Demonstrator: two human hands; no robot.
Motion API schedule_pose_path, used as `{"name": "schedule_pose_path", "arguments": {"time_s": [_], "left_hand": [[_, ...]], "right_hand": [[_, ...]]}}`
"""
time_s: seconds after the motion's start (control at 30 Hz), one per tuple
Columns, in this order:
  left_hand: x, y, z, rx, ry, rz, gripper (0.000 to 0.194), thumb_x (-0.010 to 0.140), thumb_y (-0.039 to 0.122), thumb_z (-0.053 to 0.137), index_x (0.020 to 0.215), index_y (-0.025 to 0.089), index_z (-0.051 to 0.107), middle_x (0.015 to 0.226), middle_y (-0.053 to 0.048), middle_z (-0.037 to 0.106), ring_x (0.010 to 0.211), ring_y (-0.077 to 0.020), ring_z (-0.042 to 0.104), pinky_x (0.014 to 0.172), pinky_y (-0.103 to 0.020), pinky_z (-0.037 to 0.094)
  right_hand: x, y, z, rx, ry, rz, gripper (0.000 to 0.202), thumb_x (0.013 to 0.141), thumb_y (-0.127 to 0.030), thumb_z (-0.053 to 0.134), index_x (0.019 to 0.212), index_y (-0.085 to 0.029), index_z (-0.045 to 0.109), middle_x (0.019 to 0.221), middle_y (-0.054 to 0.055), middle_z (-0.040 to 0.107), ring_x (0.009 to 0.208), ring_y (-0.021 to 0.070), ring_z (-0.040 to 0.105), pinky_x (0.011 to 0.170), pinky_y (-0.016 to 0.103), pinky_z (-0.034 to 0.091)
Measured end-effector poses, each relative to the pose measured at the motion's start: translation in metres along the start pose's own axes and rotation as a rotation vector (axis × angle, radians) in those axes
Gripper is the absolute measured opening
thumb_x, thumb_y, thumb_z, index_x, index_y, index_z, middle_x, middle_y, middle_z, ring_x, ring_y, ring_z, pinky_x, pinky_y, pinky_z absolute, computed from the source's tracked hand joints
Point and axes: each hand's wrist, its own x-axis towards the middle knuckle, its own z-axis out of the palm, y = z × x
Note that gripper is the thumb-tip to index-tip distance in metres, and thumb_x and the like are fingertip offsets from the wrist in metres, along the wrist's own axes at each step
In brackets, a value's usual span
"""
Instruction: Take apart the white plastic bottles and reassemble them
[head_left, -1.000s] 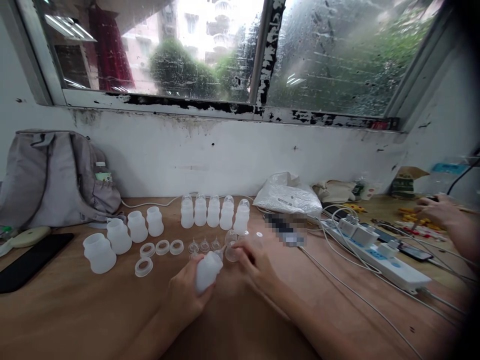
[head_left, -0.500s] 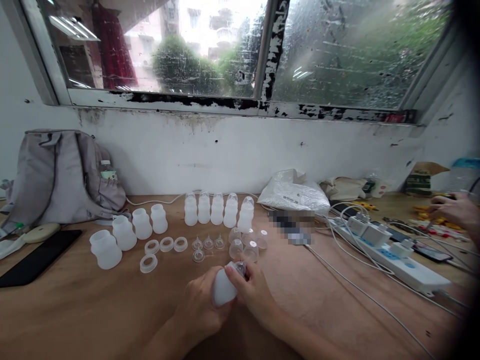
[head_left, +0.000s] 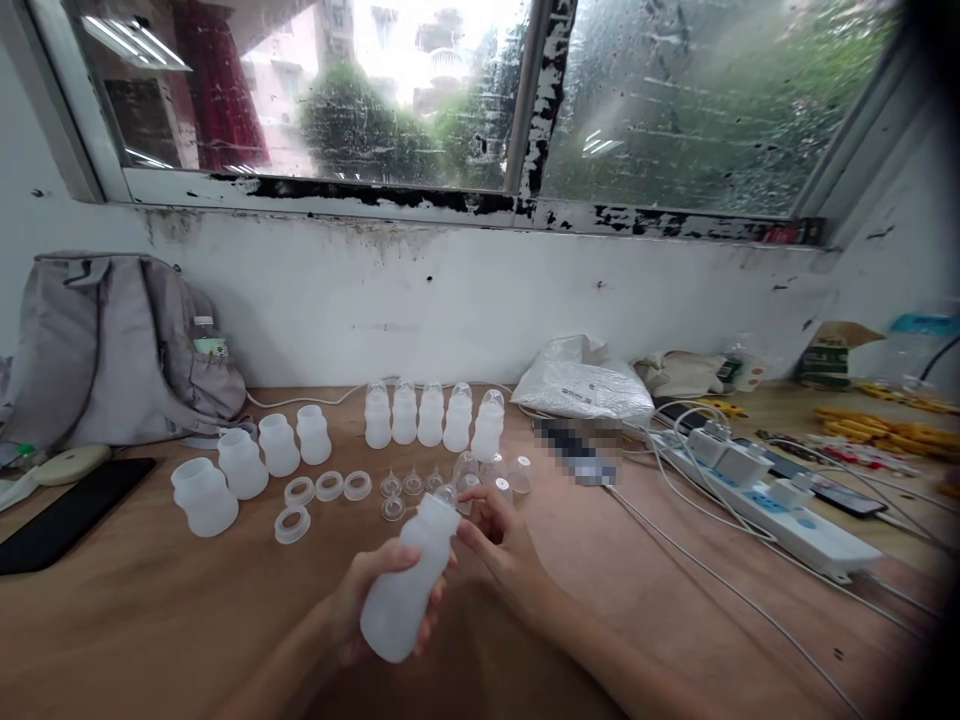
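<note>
My left hand (head_left: pixel 375 590) is wrapped round a frosted white baby bottle (head_left: pixel 405 590), which is tilted with its top up and to the right. A collar sits on its neck, and a clear nipple (head_left: pixel 445 494) seems to poke out above. My right hand (head_left: pixel 502 540) is beside the collar, fingers curved and apart, thumb at the collar's edge. Just beyond lie several clear dome caps (head_left: pixel 501 487), several clear nipples (head_left: pixel 412 482) and several white collar rings (head_left: pixel 292 523). Open bottles (head_left: pixel 205 497) stand at left; several capped bottles (head_left: pixel 430 415) form a row behind.
A grey backpack (head_left: pixel 105 350) and a black phone-like slab (head_left: pixel 75 515) lie at left. By the wall is a plastic bag (head_left: pixel 585 385). On the right, a power strip (head_left: pixel 817 540) trails white cables (head_left: pixel 697 570); yellow items (head_left: pixel 885 432) lie beyond it.
The bottle has come lower left and shows more of its side. My right hand has loosened from its top, fingers spreading. Another person's hand at far right has gone from view.
</note>
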Motion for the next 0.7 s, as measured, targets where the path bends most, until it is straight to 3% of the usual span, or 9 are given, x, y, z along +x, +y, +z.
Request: {"name": "schedule_pose_path", "arguments": {"time_s": [0.1,0.23,0.4,0.7], "left_hand": [[-0.0001,0.004,-0.0044,0.071,0.032,0.035,0.034,0.07,0.036,0.053,0.094,0.012,0.052,0.07,-0.003,0.055,0.046,-0.0105,0.055,0.04,-0.021,0.043],[0.0036,0.0028,-0.0048,0.184,0.105,-0.004,0.029,0.07,0.034,0.055,0.089,0.013,0.051,0.068,-0.002,0.056,0.045,-0.0103,0.054,0.039,-0.02,0.042],[0.007,0.0003,-0.0046,0.284,0.112,-0.043,0.027,0.068,0.033,0.058,0.086,0.014,0.051,0.067,-0.001,0.056,0.044,-0.0101,0.054,0.037,-0.02,0.041],[0.0038,0.0048,-0.0036,0.391,0.083,-0.091,0.024,0.067,0.03,0.059,0.084,0.014,0.052,0.066,-0.001,0.056,0.044,-0.0091,0.052,0.038,-0.019,0.04]], "right_hand": [[0.0033,0.008,-0.0023,-0.047,0.072,0.045,0.024,0.077,-0.043,0.054,0.082,-0.019,0.051,0.053,-0.007,0.033,0.047,0.0075,0.031,0.043,0.02,0.025],[0.0034,0.0069,-0.0013,0.161,0.072,0.121,0.028,0.08,-0.047,0.046,0.077,-0.019,0.047,0.052,-0.007,0.033,0.041,0.0058,0.028,0.038,0.019,0.021],[0.005,0.0049,-0.0023,0.263,0.072,0.165,0.03,0.079,-0.046,0.049,0.069,-0.02,0.042,0.051,-0.008,0.031,0.039,0.0045,0.025,0.036,0.018,0.019],[0.0082,0.002,-0.0082,0.201,0.008,0.124,0.023,0.08,-0.039,0.052,0.071,-0.018,0.046,0.047,-0.009,0.033,0.038,0.0045,0.03,0.037,0.018,0.023]]}}
